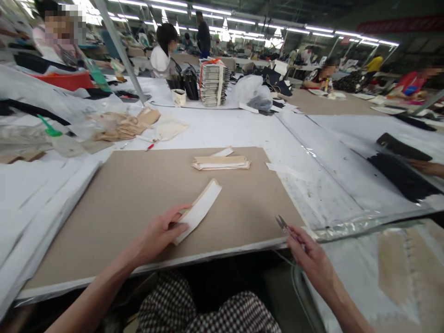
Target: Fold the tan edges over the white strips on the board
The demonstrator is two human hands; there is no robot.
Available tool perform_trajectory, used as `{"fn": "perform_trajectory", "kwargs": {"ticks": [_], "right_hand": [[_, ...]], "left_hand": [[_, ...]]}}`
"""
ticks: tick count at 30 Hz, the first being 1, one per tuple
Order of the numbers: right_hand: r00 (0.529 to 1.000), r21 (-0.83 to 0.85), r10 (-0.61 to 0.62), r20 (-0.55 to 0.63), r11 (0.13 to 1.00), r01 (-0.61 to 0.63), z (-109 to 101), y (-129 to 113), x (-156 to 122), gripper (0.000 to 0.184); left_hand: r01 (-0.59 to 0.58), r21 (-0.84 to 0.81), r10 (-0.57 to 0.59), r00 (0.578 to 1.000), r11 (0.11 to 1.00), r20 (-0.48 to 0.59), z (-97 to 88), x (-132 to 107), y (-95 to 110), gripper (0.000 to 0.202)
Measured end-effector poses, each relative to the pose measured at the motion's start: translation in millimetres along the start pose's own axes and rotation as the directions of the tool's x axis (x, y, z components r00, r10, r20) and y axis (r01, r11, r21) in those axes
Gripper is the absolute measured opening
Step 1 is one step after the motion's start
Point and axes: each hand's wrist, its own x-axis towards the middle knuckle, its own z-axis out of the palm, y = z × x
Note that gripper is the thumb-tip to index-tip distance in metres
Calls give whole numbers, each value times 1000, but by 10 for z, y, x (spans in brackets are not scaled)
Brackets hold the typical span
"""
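Observation:
My left hand (169, 226) grips the near end of a white strip with a tan edge (201, 208), thumb on top and fingers at its left side. The strip slants away to the right over a brown board (138, 185). At the board's front right edge, my right hand (307, 249) is closed around small thread snips (282, 224), whose pointed blades face up and to the left. Beyond the held strip lies a small stack of similar tan and white strips (222, 162) on the board.
White sheets (41, 199) are layered at the left. Behind the board are tan pieces (128, 125), a green-nozzled bottle (62, 138), a tied bundle (213, 83) and a plastic bag (253, 92). Black pieces (402, 171) lie at right near another person's hand (428, 167).

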Motion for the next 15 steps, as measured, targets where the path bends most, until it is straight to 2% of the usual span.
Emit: {"fn": "perform_trajectory", "kwargs": {"ticks": [2,4,6,7,9,11,13,15], "right_hand": [[992,127,122,36,984,-125,12,209,-326,55],[980,180,188,61,964,-196,85,470,-604,52],[975,168,216,60,960,-223,167,741,-791,47],[978,143,206,3,968,-205,192,865,-846,46],[970,88,188,-156,981,-176,187,1067,-889,49],[941,50,192,-280,981,-186,108,1203,-867,55],[916,34,220,-336,975,-221,-16,1288,-810,55],[912,19,224,-342,973,-232,-145,1340,-737,51]], "left_hand": [[14,24,-13,1000,1000,-16,25,20,-60,62],[19,53,-18,1000,998,-21,49,43,-113,65],[14,82,-13,1000,997,-14,64,62,-144,67],[17,98,-16,1000,995,-11,68,70,-151,67],[25,135,-24,1000,990,-11,70,78,-154,68],[31,152,-28,999,988,-17,70,78,-150,68],[27,139,-24,1000,990,-19,75,70,-143,68],[32,113,-30,999,993,-18,87,58,-130,68]]}}
